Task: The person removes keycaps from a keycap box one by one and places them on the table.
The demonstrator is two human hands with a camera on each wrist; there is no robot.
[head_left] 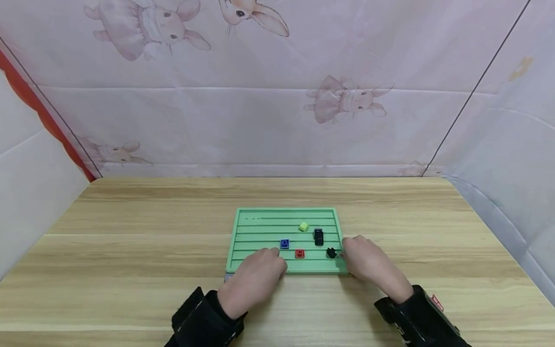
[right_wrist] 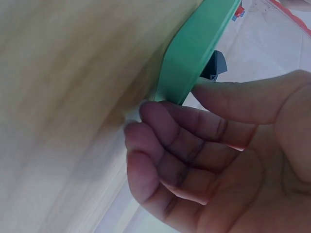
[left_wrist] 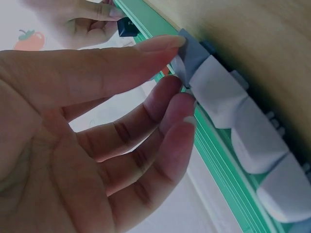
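A shallow green ridged tray (head_left: 260, 266) lies on the table in the head view. At its near edge my left hand (head_left: 256, 279) pinches a grey keycap (left_wrist: 193, 57) between thumb and fingers. White keycaps (left_wrist: 218, 90) line up beside that one along the tray's edge, mostly hidden by the hand in the head view. My right hand (head_left: 366, 260) grips the tray's right side near the front corner, thumb on the rim and fingers curled below. Close to that thumb sits a black keycap (head_left: 331, 252).
Loose on the tray are a yellow-green keycap (head_left: 303, 226), a blue keycap (head_left: 284, 244), a red keycap (head_left: 299, 253) and a longer black piece (head_left: 318, 237). Wooden table (head_left: 130, 241) surrounds the tray. A pale printed curtain (head_left: 260, 130) hangs behind the table.
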